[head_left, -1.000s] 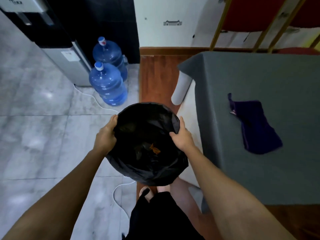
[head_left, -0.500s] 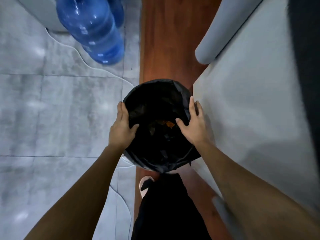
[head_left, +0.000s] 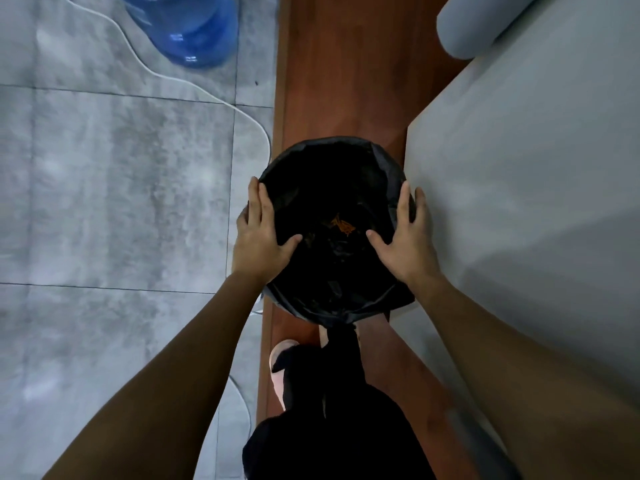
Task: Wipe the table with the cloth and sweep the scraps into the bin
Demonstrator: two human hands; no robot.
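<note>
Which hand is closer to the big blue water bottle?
The left hand. It grips the left rim of the bin, on the same side as the blue water bottle. The right hand grips the opposite rim, beside the table.

Left hand and right hand grip opposite sides of the bin's rim, fingers outside along the black liner, thumbs hooked inside, bin held between them over the brown wood strip. Orange scraps lie inside the bin, between the two thumbs, nearer the right one. Grey draped surface sits just beyond the right hand; grey tiled floor with a white cable lies out past the left hand, a blue water jug far ahead of it, and a sandalled foot below the bin between the forearms.
</note>
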